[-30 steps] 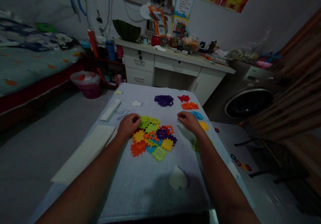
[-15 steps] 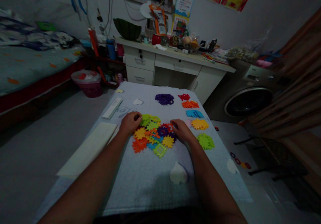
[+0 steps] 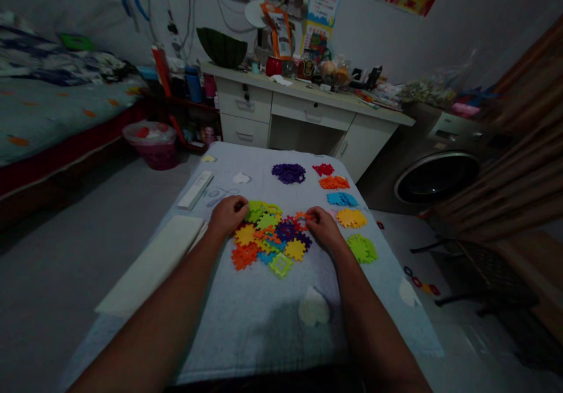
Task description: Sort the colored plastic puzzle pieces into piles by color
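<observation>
A mixed pile of plastic interlocking puzzle pieces (image 3: 268,236), in green, yellow, orange, blue, purple and red, lies on the cloth-covered table (image 3: 259,334). At the pile's upper left, my left hand (image 3: 229,214) rests with curled fingers beside the green pieces (image 3: 259,210); what its fingertips hold, if anything, is hidden. My right hand (image 3: 324,227) pinches an orange puzzle piece (image 3: 301,217) at the pile's right edge. Sorted stacks stand beyond and to the right: purple (image 3: 289,173), red (image 3: 323,170), orange (image 3: 333,182), blue (image 3: 341,199), yellow (image 3: 351,218) and green (image 3: 362,248).
On the table's left lie a long white box (image 3: 196,190) and a pale flat board (image 3: 152,264). A cluttered desk (image 3: 312,111) stands behind the table, with a washing machine (image 3: 435,164) to its right. A pink bin (image 3: 153,146) stands left, and a chair (image 3: 488,275) right.
My right hand has shifted slightly to the right, and an orange puzzle piece now shows in its fingers. My left hand stays almost in place.
</observation>
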{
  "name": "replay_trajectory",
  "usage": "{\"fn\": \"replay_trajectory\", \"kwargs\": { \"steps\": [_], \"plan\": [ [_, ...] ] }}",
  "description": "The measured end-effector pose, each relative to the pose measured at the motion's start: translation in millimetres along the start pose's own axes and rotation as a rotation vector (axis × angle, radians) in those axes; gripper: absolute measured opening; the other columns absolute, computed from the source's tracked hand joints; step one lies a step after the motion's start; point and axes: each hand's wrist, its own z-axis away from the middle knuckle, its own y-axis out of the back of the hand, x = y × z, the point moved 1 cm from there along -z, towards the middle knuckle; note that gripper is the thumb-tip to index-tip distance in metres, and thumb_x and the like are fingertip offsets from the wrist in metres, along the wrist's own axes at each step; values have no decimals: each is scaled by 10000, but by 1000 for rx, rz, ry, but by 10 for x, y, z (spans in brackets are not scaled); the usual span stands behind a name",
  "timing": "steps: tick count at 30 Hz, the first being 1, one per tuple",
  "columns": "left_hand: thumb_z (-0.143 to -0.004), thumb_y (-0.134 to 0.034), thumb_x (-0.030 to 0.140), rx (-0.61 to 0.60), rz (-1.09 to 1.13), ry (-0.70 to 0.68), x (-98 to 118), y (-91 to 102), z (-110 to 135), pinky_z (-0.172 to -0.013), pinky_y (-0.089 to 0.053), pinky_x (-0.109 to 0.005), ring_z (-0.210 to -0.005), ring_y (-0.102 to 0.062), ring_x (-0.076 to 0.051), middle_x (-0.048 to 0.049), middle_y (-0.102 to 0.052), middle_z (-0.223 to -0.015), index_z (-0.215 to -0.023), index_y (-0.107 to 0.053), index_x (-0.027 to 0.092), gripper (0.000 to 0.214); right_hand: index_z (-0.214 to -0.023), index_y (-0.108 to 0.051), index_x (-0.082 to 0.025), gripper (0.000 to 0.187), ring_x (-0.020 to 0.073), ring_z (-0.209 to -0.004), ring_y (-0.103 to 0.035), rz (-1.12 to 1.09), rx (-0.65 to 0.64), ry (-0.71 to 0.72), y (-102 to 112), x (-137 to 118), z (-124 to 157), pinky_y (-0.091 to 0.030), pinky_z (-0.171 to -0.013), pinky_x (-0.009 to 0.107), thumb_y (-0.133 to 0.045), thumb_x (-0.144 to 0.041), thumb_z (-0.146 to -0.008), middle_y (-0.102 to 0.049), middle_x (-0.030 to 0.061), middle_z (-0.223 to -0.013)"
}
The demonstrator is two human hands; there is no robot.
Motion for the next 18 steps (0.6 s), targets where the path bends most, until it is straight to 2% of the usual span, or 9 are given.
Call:
{"fn": "replay_trajectory", "kwargs": {
  "steps": [4, 7, 10, 13, 16, 18],
  "plan": [
    [-761, -510, 350, 1, -21, -18, -6, 3, -5, -691, -451, -304, -742, -615, -196, -48, -682, -802, -830, -666, 192, 233, -878, -618, -187, 218, 144, -635, -521, -105, 137, -57, 44, -46, -18, -406, -587, 260, -582, -305, -699, -572, -23, -696],
    [-768, -507, 344, -11, -35, -27, -16, -1, -10, -695, -452, -303, -748, -616, -194, -47, -680, -807, -831, -662, 192, 226, -863, -617, -181, 249, 149, -609, -545, -192, 204, -99, 181, -77, -107, -426, -574, 272, -600, -356, -686, -598, -8, -689],
    [-775, -505, 342, -14, -42, -31, -15, -3, -10, -701, -457, -303, -761, -621, -195, -47, -682, -818, -829, -659, 195, 219, -854, -623, -177, 285, 154, -609, -567, -205, 249, -99, 427, -58, -301, -444, -586, 281, -645, -390, -666, -610, -4, -678],
    [-781, -504, 344, -11, -47, -32, 3, 2, -6, -704, -464, -309, -767, -625, -200, -48, -686, -815, -828, -657, 201, 215, -808, -609, -179, 261, 143, -613, -565, -173, 391, -98, 733, 28, -568, -447, -595, 269, -677, -365, -639, -603, -13, -668],
    [-777, -509, 340, -3, -51, -22, 18, 5, -5, -709, -472, -321, -764, -630, -208, -51, -691, -808, -814, -656, 204, 203, -758, -563, -189, 201, 122, -558, -536, -163, 563, -196, 998, 154, -841, -407, -521, 226, -678, -290, -628, -552, -40, -600],
    [-775, -514, 340, 2, -51, -17, 15, 2, -7, -714, -477, -325, -766, -634, -211, -51, -697, -810, -810, -656, 208, 197, -747, -538, -197, 174, 109, -507, -510, -185, 630, -293, 1113, 236, -1005, -385, -477, 206, -664, -236, -633, -517, -58, -550]
  ]
}}
